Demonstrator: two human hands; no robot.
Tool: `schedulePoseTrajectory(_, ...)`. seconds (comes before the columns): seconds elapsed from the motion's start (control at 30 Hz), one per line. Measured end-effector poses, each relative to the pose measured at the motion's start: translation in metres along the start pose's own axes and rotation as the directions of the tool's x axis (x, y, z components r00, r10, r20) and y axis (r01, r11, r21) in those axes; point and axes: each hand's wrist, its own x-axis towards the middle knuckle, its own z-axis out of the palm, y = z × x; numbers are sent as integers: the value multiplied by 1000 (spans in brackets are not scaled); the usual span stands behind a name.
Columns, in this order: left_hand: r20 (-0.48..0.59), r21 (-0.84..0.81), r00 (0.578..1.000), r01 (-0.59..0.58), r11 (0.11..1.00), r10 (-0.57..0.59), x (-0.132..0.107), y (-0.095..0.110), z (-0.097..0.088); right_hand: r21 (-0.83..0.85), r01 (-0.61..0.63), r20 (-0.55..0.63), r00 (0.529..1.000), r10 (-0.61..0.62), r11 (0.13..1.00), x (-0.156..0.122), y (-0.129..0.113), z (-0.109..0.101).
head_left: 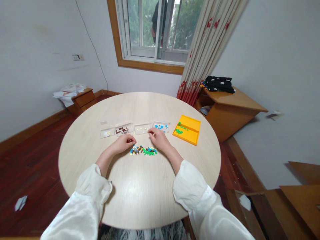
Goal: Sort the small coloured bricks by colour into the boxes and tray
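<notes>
A small pile of mixed coloured pieces [143, 150] lies in the middle of the round pale wooden table [140, 193]. My left hand [124, 142] rests just left of the pile, its fingers curled in, and I cannot make out anything inside them. My right hand [158, 137] sits just right of the pile, fingers bent and pinched near a clear box. Behind the hands stands a row of clear boxes: one with yellow bits [107, 132], one with brown pieces [124, 129], one with pale pieces [142, 128], one with blue pieces [160, 126].
An orange tray [189, 129] holding green pieces sits at the right of the row. A small clear lid [103, 122] lies behind the boxes. A wooden cabinet [226, 110] with dark cloth stands right of the table, a low drawer unit [81, 99] at the left wall.
</notes>
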Motion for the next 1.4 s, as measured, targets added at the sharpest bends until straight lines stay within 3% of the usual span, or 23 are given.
schedulePoseTrajectory(0.07,-2,1,1000,3,1000,-3,0,0,0,-96,-44,-91,995,35,994,1,6,-11)
schedulePoseTrajectory(0.17,-2,4,1000,3,1000,-3,-1,0,-1,-235,-203,-230,962,149,950,0,17,-27)
schedulePoseTrajectory(0.3,4,3,1000,-5,1000,5,-1,-2,0,-340,-334,-268,930,250,879,-2,28,-35)
schedulePoseTrajectory(0.63,15,20,1000,-6,1000,5,-2,2,-2,-451,-409,-257,911,323,794,-3,34,-31)
schedulePoseTrajectory(0.97,4,9,1000,-10,1000,10,-1,0,-1,-371,-371,-281,918,278,851,0,31,-31)
schedulePoseTrajectory(1.07,-4,13,1000,-8,1000,9,-1,2,-2,-255,-269,-210,953,218,929,0,22,-24)
schedulePoseTrajectory(1.2,-8,11,1000,-3,1000,3,-1,1,-1,-92,-40,36,998,43,995,-2,1,-6)
schedulePoseTrajectory(1.3,-7,-5,1000,-11,1000,11,-1,-1,0,-5,93,212,973,-90,996,-5,-12,8)
schedulePoseTrajectory(1.4,1,-26,1000,-21,999,22,-1,-3,0,34,167,302,938,-169,985,-7,-17,14)
